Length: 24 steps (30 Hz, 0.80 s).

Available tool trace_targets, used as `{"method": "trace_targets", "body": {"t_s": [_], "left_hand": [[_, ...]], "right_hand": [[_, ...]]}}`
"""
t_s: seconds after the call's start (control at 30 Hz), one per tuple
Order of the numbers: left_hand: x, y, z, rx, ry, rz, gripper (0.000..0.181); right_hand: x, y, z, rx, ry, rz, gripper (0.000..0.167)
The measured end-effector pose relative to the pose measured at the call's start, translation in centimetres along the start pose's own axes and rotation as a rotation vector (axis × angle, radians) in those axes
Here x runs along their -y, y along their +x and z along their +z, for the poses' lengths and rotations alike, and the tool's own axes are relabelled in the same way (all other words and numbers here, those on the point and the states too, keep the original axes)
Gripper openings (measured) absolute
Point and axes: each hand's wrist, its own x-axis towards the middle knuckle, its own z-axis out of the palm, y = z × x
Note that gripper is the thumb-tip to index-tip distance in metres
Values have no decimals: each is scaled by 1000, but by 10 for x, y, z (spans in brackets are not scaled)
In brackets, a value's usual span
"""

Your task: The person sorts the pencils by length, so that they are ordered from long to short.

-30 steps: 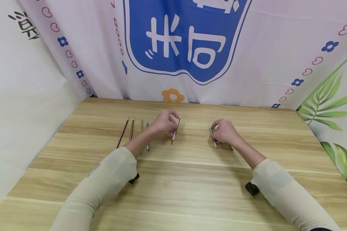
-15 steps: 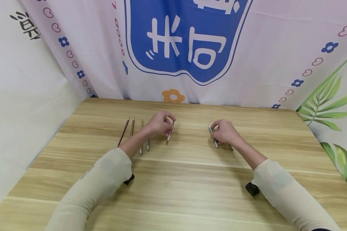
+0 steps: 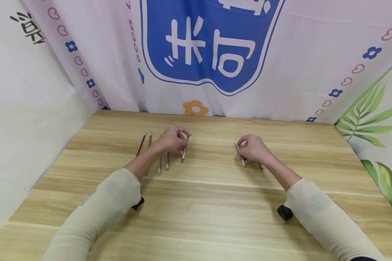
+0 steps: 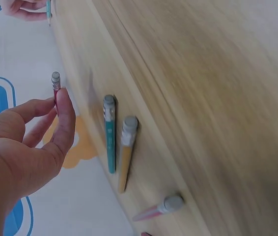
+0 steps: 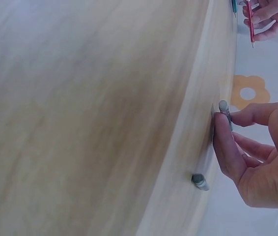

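Between thumb and fingers my left hand pinches a red pencil, its eraser end toward me; the left wrist view shows this red pencil raised off the wood. Just left of it lie a green pencil and a yellow pencil, with two reddish pencils farther left, partly behind my forearm. My right hand pinches a teal pencil. Another pencil lies under that hand, mostly hidden; its end shows in the right wrist view.
The wooden table runs back to a printed cloth with a blue emblem and an orange flower. A white cloth hangs at the left, and green leaves are printed at the right.
My left hand has moved left with the red pencil, closer to the green and yellow pencils. My right hand has stayed nearly in place, still pinching the teal pencil.
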Motion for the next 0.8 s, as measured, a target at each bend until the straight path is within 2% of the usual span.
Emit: {"method": "trace_targets", "body": {"t_s": [0.43,0.8], "left_hand": [[4,-5,-12,-9,-11,-16,37],[6,-5,-13,-38,114,-31,36]], "right_hand": [[10,0,2,-4,56,-9,40],[23,1,4,-16,77,-45,40]]}}
